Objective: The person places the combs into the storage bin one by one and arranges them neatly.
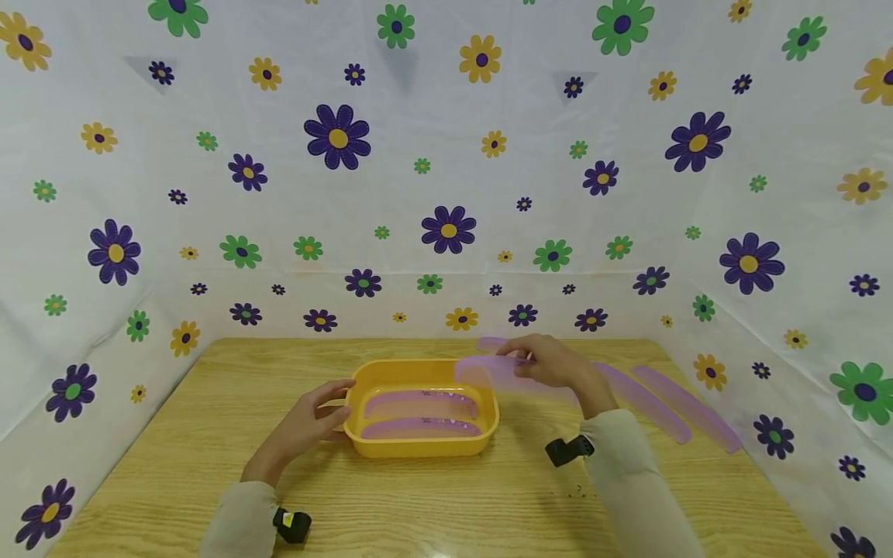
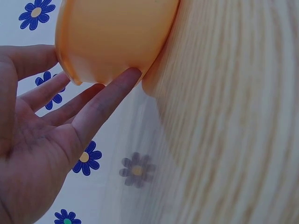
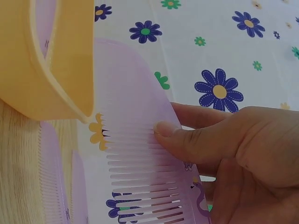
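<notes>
A translucent purple comb (image 1: 498,374) is pinched between the thumb and fingers of my right hand (image 1: 558,366). In the right wrist view the comb (image 3: 128,79) shows its teeth and a small printed bird on its spine. One end of it overlaps the right rim of a yellow plastic basin (image 1: 422,447) in the head view. Two purple combs lie side by side inside the basin, a rear comb (image 1: 398,404) and a front comb (image 1: 401,428). My left hand (image 1: 303,422) touches the basin's left end with extended fingers; the left wrist view shows fingertips against its wall (image 2: 117,37).
Two more purple combs, one (image 1: 645,404) nearer and one (image 1: 687,407) farther right, lie slanted on the wooden table (image 1: 418,504). Another comb (image 1: 491,342) shows partly behind my right hand. A white flowered cloth (image 1: 446,186) hangs behind and along both sides.
</notes>
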`<state>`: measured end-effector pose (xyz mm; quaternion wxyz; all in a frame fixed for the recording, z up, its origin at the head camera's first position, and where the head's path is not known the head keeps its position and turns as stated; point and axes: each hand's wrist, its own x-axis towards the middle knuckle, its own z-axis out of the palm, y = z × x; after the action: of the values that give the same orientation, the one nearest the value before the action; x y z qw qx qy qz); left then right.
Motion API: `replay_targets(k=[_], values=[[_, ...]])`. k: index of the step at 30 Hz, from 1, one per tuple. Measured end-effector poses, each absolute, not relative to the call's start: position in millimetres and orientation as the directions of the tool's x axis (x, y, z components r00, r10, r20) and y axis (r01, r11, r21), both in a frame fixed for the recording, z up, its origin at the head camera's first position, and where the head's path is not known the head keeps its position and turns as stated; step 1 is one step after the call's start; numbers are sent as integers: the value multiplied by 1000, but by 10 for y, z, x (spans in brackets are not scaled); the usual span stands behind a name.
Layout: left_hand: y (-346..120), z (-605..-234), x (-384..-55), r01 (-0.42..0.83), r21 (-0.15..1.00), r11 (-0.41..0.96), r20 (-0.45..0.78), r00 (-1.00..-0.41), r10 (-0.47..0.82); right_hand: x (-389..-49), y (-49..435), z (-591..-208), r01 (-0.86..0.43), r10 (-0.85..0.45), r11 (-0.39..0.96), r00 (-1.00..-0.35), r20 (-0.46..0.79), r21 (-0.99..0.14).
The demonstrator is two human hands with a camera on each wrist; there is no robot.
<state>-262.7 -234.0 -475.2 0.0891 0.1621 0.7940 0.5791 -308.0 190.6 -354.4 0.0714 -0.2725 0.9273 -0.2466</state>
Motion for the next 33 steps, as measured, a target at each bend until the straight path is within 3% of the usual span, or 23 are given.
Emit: replay_targets(k=[33], values=[[-2350, -4768, -2624, 169, 944, 283, 58, -930, 362, -3207, 1462, -3536, -415, -525, 759, -846, -94, -501]])
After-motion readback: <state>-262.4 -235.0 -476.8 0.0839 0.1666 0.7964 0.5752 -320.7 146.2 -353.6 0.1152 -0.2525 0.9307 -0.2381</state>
